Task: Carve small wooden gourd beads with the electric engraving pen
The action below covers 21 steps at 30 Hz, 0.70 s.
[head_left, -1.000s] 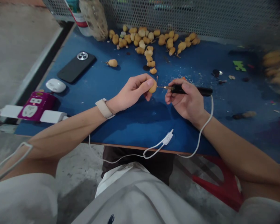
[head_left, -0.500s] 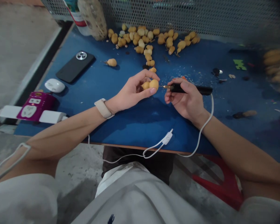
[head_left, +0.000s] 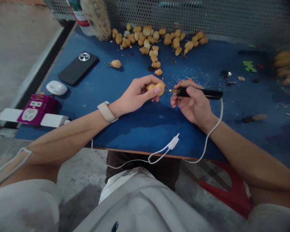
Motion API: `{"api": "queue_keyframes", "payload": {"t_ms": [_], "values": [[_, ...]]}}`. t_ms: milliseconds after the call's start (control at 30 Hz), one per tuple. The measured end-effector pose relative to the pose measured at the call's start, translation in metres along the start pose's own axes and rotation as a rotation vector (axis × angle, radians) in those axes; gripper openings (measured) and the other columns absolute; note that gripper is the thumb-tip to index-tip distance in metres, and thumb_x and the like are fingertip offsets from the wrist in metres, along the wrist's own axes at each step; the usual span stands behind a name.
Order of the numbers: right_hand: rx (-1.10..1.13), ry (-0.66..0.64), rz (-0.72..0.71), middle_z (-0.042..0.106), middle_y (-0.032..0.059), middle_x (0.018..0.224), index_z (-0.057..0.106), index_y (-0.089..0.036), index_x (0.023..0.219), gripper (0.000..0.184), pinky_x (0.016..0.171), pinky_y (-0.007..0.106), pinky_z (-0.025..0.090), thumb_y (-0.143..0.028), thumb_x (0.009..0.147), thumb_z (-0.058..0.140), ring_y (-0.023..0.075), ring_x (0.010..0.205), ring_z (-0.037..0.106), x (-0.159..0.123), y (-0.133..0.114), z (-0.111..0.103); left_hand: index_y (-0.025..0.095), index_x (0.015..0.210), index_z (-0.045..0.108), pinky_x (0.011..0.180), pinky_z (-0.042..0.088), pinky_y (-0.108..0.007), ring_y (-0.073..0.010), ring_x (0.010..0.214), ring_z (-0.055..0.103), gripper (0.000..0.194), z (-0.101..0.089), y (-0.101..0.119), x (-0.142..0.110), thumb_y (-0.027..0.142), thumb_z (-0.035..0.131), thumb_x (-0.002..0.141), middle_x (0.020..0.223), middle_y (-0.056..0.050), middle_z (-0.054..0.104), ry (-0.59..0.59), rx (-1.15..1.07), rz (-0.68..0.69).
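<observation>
Between the thumb and fingers of my left hand is a small yellow gourd, its rounded end toward the right. My right hand is closed around a black corded pen-shaped electric tool. The tool's thin metal tip points left at the gourd's rounded end, very near it; whether they touch I cannot tell. A white cord runs from the tool's back end past my right wrist. Beyond my hands, a short row of gourds leads to a larger pile.
At left lie a black phone, a white case and a purple power adapter with white plugs. An inline cord switch rests by the table's front edge. A perforated metal panel borders the back; a bag of gourds stands right.
My left thumb has shifted up over the gourd, and the gourd has turned slightly in my fingers. The black tool has moved a little to the right.
</observation>
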State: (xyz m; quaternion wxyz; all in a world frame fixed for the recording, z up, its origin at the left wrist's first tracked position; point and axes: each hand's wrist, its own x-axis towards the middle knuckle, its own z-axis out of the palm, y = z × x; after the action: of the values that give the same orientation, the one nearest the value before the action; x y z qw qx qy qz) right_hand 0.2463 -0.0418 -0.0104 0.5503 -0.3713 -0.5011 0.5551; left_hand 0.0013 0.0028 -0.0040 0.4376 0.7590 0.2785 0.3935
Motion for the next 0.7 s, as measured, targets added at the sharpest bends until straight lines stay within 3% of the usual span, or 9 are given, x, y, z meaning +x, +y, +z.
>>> {"api": "queue_keyframes", "payload": {"t_ms": [100,400,600,700], "values": [[0.002,0.000,-0.025,0.080,0.0012,0.100,0.076,-0.029,0.098,0.047,0.066,0.037,0.069,-0.071,0.088,0.096,0.0198,0.077,0.078,-0.0014,0.0000,0.0004,0.025,0.112,0.077,0.074,0.068,-0.036,-0.0200,0.081,0.082,0.070,0.0000,0.0014,0.0003,0.094,0.066,0.103,0.092,-0.006,0.081,0.014,0.014,0.020],[-0.049,-0.054,-0.079,0.077,0.0020,0.086,0.084,-0.028,0.100,0.045,0.066,0.041,0.070,-0.068,0.087,0.099,0.0215,0.071,0.077,-0.0032,-0.0047,-0.0034,0.022,0.100,0.075,0.067,0.062,-0.033,-0.0187,0.072,0.079,0.073,-0.0007,0.0047,0.0010,0.094,0.065,0.103,0.080,-0.006,0.078,-0.017,-0.030,0.008],[-0.088,-0.062,-0.129,0.078,-0.0001,0.081,0.090,-0.031,0.101,0.039,0.068,0.042,0.071,-0.062,0.083,0.103,0.0217,0.070,0.077,-0.0032,-0.0043,-0.0027,0.023,0.088,0.070,0.065,0.062,-0.034,-0.0186,0.065,0.074,0.074,0.0001,0.0077,0.0002,0.092,0.053,0.109,0.069,-0.006,0.073,-0.054,-0.029,-0.018],[-0.077,-0.057,-0.143,0.079,-0.0003,0.082,0.091,-0.031,0.101,0.033,0.068,0.040,0.070,-0.058,0.086,0.102,0.0205,0.069,0.078,-0.0025,-0.0022,-0.0038,0.023,0.094,0.072,0.066,0.062,-0.034,-0.0191,0.068,0.075,0.073,-0.0001,0.0047,0.0000,0.093,0.055,0.108,0.074,-0.007,0.076,-0.050,-0.022,-0.021]]}}
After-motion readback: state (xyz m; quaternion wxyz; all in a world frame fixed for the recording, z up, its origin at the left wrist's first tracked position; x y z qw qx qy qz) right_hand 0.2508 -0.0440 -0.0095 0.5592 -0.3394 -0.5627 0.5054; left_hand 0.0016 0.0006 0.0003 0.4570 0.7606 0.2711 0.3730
